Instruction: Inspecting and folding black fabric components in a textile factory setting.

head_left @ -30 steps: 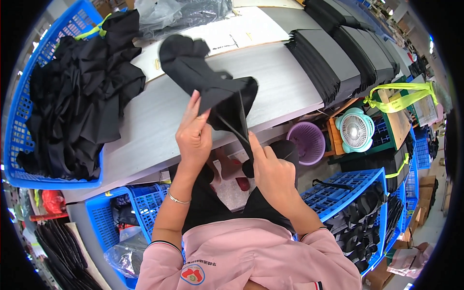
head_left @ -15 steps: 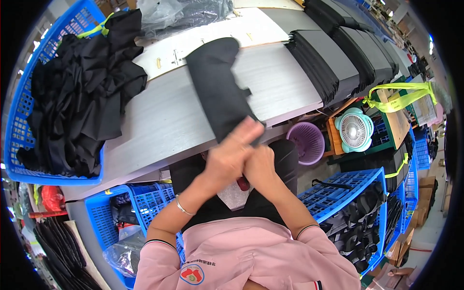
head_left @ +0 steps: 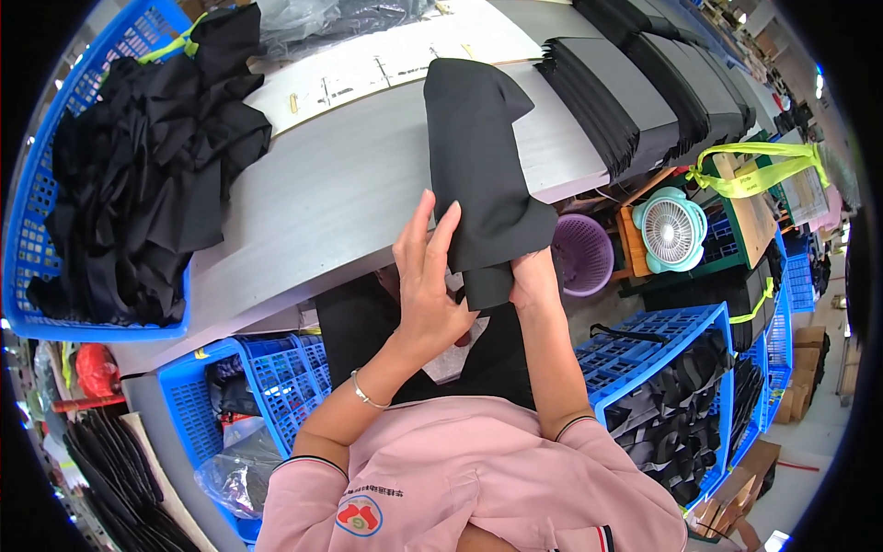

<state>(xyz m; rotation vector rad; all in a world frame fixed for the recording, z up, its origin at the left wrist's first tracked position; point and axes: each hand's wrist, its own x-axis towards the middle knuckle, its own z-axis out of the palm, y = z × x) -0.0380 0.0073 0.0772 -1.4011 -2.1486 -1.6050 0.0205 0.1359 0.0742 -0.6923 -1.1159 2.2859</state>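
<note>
At the far left of my feed, a blue basket (head_left: 97,331) brims with a heap of loose black cloth (head_left: 147,175), and right of it runs the grey desk (head_left: 313,202). Next I have the left hand (head_left: 426,294), open, fingers stretched and thumb spread, fingertips right at the left edge of the black fabric piece (head_left: 474,152). Half a second ago both hands were bunched at its near end and the piece leaned up to the left; now it points almost straight away from me, reaching out over the desk, and the left hand has come apart from the right. The right hand (head_left: 533,281) goes into or under the near end, fingers covered, so I can't tell whether they grip. I judge that it now carries the piece, leaving the left free to work the cloth. Further right come a purple basket (head_left: 589,253), stacked black panels (head_left: 621,92) on the desk and a turquoise fan (head_left: 670,230).
</note>
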